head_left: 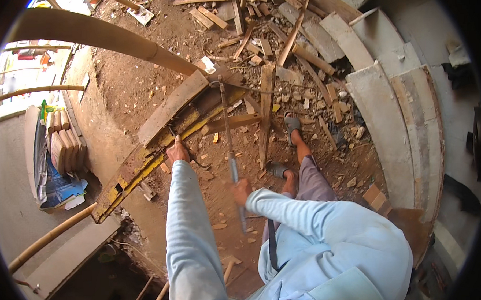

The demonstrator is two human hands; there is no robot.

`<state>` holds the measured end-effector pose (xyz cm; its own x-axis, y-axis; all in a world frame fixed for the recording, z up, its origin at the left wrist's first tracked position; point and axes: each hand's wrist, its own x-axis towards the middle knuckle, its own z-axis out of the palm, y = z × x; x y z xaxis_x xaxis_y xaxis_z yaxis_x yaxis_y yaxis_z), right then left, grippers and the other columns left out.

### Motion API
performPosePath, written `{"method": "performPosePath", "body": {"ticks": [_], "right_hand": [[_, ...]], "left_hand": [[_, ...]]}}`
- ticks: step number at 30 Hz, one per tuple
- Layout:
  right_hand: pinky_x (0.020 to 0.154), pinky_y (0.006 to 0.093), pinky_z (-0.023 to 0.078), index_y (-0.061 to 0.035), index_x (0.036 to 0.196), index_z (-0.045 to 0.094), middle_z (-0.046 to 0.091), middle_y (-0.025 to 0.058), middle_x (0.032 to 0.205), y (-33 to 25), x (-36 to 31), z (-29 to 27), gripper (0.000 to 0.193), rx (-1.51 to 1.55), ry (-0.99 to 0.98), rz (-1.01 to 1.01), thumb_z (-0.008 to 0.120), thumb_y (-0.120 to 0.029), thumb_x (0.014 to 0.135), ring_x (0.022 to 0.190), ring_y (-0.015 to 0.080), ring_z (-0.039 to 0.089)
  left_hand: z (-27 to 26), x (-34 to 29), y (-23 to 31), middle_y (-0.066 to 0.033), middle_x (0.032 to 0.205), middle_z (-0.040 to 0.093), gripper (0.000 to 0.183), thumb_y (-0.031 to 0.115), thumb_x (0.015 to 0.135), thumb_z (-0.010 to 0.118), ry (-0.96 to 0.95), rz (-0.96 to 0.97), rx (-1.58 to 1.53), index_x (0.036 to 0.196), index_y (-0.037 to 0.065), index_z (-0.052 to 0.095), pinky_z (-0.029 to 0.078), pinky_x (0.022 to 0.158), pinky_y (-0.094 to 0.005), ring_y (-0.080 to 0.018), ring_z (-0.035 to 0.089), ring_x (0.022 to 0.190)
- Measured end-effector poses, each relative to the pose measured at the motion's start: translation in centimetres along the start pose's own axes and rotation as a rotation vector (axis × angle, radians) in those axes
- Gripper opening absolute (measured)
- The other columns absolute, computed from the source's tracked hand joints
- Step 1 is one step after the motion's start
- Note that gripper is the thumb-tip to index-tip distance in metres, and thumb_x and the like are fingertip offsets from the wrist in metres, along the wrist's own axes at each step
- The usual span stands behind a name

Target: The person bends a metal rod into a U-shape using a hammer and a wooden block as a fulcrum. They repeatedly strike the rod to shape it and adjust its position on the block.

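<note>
My left hand (179, 151) is closed at the edge of a worn yellow beam (126, 179), around a thin dark rod (200, 163) whose bent end sticks out beside it. Most of what lies inside that fist is hidden. My right hand (241, 191) grips a long metal bar (228, 129), bluish-grey along its lower part and rusty above. Its far end reaches the right part of the beam, where a thin rod (254, 90) runs off to the right. A wooden plank (171, 109) lies along the beam's far side.
Bamboo poles (139, 44) cross the upper left. Scrap wood (240, 16) and rubble cover the dirt at the back. Large pale boards (382, 128) lie at the right, tile-like stacked pieces (68, 149) at the left. A dark pit (106, 279) opens at lower left.
</note>
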<state>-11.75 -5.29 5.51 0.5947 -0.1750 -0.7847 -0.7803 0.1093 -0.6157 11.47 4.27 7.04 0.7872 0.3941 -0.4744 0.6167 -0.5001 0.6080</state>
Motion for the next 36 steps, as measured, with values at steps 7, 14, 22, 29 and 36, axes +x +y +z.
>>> {"method": "performPosePath", "body": {"ticks": [7, 14, 22, 29, 36], "right_hand": [[0.052, 0.0395, 0.047, 0.0047, 0.068, 0.058, 0.055, 0.0128, 0.059, -2.5, -1.2, 4.5, 0.049, 0.363, -0.012, 0.113, 0.069, -0.04, 0.087, 0.051, 0.0219, 0.056], [0.047, 0.0346, 0.047, 0.0041, 0.079, 0.058, 0.057, 0.0085, 0.062, -4.4, -1.6, 6.8, 0.041, 0.384, 0.041, 0.156, 0.072, -0.034, 0.087, 0.049, 0.0183, 0.055], [0.041, 0.0316, 0.048, -0.0033, 0.081, 0.052, 0.05, 0.0035, 0.06, -0.1, 0.1, 3.4, 0.035, 0.532, -0.209, 0.092, 0.075, -0.03, 0.085, 0.045, 0.0137, 0.049], [0.04, 0.0309, 0.043, -0.0082, 0.075, 0.049, 0.047, 0.0016, 0.059, 0.3, -0.7, 0.6, 0.033, 0.596, -0.29, 0.182, 0.076, -0.025, 0.085, 0.043, 0.0126, 0.046], [0.039, 0.034, 0.04, -0.0107, 0.076, 0.045, 0.042, 0.0003, 0.053, 1.0, -0.8, -4.7, 0.031, 0.606, -0.433, 0.191, 0.075, -0.016, 0.084, 0.041, 0.0138, 0.046]], "left_hand": [[-0.6, 2.7, -4.1, -0.0183, 0.068, 0.06, 0.062, 0.053, 0.092, 0.057, 0.022, 0.031, 0.101, 0.075, -0.006, 0.064, 0.042, 0.068, -0.0441, -0.0299, 0.056, 0.066], [-1.8, -0.1, -0.1, -0.0108, 0.052, 0.054, 0.056, 0.045, 0.09, 0.063, -0.043, -0.023, -0.073, 0.058, -0.001, 0.058, 0.04, 0.048, -0.0353, -0.021, 0.05, 0.044], [-1.2, 5.0, -5.5, -0.0167, 0.07, 0.063, 0.019, 0.017, 0.096, 0.052, 0.083, 0.472, 0.46, 0.103, 0.006, 0.067, 0.045, 0.057, -0.0401, -0.0284, 0.059, 0.061], [-0.4, 0.7, -0.9, -0.0059, 0.055, 0.052, 0.046, 0.031, 0.09, 0.068, 0.096, 0.053, -0.143, 0.058, -0.001, 0.058, 0.036, 0.054, -0.037, -0.0161, 0.045, 0.053], [-0.4, 2.9, -3.7, -0.0038, 0.053, 0.05, 0.046, 0.039, 0.09, 0.067, 0.178, 0.111, -0.072, 0.061, 0.005, 0.058, 0.032, 0.043, -0.037, -0.017, 0.042, 0.043]]}}
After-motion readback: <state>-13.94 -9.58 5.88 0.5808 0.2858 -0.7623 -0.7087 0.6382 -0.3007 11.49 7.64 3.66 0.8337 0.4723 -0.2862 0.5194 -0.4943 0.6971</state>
